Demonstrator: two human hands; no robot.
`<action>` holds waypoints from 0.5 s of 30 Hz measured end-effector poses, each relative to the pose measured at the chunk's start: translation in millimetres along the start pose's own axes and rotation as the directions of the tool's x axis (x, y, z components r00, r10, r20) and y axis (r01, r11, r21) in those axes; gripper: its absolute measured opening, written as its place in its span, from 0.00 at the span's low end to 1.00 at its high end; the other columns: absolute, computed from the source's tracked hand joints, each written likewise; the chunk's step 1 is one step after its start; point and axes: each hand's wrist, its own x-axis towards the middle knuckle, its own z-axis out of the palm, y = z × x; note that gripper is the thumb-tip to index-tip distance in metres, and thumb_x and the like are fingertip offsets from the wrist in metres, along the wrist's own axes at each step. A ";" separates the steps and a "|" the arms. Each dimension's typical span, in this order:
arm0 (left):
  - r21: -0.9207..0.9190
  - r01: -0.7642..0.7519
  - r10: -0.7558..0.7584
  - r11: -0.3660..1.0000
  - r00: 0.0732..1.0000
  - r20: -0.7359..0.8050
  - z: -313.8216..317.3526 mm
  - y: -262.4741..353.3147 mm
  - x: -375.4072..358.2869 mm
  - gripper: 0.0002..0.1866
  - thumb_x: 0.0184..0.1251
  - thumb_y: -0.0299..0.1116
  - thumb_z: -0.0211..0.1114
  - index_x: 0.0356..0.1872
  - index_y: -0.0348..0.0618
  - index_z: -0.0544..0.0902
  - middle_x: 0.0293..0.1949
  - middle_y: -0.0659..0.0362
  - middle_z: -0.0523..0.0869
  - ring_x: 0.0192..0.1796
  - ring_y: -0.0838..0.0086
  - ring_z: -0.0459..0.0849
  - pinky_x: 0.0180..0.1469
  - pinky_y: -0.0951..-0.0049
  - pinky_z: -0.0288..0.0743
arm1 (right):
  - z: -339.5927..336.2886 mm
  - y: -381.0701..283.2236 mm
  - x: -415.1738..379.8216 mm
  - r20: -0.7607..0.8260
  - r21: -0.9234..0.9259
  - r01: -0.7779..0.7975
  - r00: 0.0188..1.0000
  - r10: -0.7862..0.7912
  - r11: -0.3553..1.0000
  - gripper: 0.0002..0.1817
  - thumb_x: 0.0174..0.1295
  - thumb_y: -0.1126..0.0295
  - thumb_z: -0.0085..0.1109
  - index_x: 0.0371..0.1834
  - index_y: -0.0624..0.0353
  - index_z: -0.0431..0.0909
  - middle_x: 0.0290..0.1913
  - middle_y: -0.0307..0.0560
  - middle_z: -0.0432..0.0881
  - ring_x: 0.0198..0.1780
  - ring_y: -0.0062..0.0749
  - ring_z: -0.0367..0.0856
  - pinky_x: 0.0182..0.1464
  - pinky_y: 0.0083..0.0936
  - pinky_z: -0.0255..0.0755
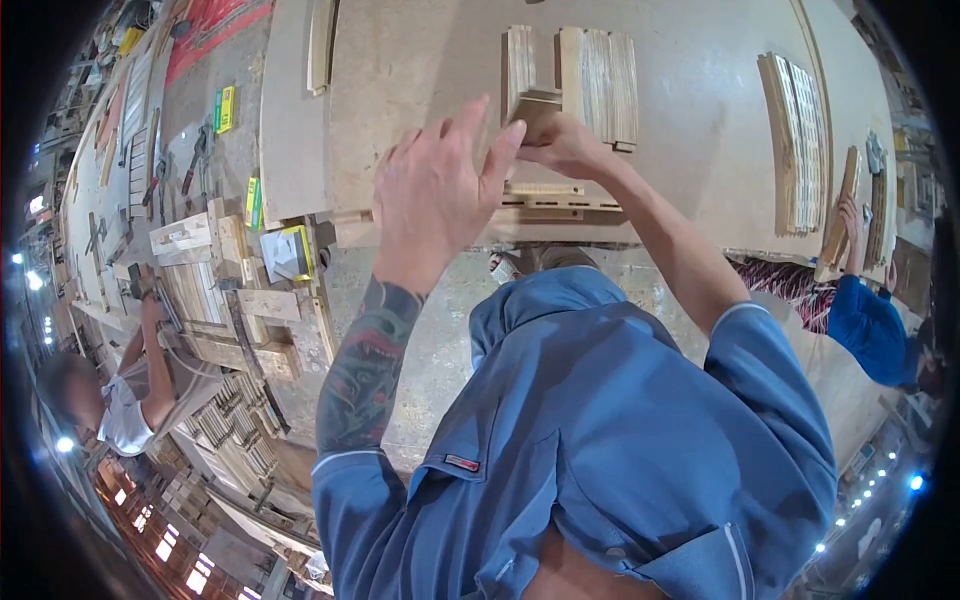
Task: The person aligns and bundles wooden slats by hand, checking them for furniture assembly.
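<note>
My left hand (435,185) is raised over the workbench (430,60), fingers apart and nothing in it. My right hand (568,150) is closed around a short wooden piece (537,100), its end tilted up toward the camera. Just beyond the right hand lies a stack of wooden slats (600,80) set side by side. A narrower group of slats (520,55) lies to its left, partly behind the held piece. Below my hands, slotted wooden strips (560,203) run along the bench's near edge.
Another slat stack (795,140) lies on the right. A co-worker in blue (868,325) handles wood at far right; another person in white (125,415) works at far left. Yellow-green boxes (224,108) and pliers (197,155) lie on the left table.
</note>
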 end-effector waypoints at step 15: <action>-0.008 0.048 -0.047 0.999 0.996 0.080 -0.4 -3.7 -6.7 0.33 0.75 0.65 0.43 0.62 0.51 0.79 0.45 0.48 0.89 0.49 0.50 0.86 0.50 0.54 0.78 | 35.4 -29.0 -72.3 -0.041 -0.511 0.234 0.954 -0.296 0.827 0.12 0.60 0.64 0.68 0.43 0.59 0.85 0.34 0.59 0.85 0.31 0.51 0.84 0.34 0.37 0.77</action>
